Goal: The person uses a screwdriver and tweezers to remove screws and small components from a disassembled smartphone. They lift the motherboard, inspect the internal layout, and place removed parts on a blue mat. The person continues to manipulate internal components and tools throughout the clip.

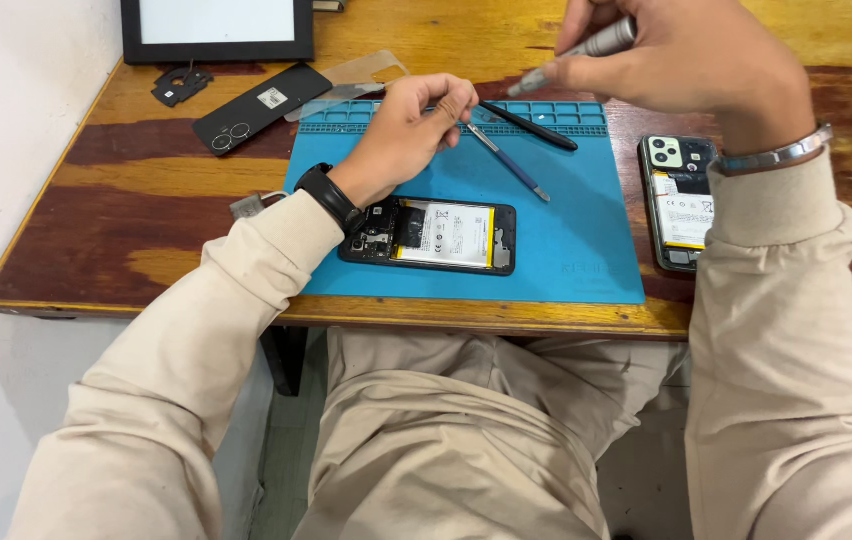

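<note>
The right hand point(691, 55) is raised above the far edge of the blue mat point(566, 240), fingers closed around a silver screwdriver point(586, 50) whose tip slants down to the left. The left hand point(411, 125) rests over the mat's far left part, fingers curled and pinched near the end of a thin blue-handled tool point(508, 162); whether it actually grips that tool I cannot tell. A black stick tool point(531, 125) lies just beyond it, near the mat's tray slots. An opened phone point(431, 235) with its battery showing lies on the mat, just beside the left wrist and its black watch point(328, 195). A second opened phone point(678, 200) lies on the wooden worktop point(136, 200) right of the mat, under the right forearm. At far left sit a black back cover point(261, 105), a small black bracket point(181, 85), a clear film point(361, 75) and a dark-framed screen point(216, 30).
</note>
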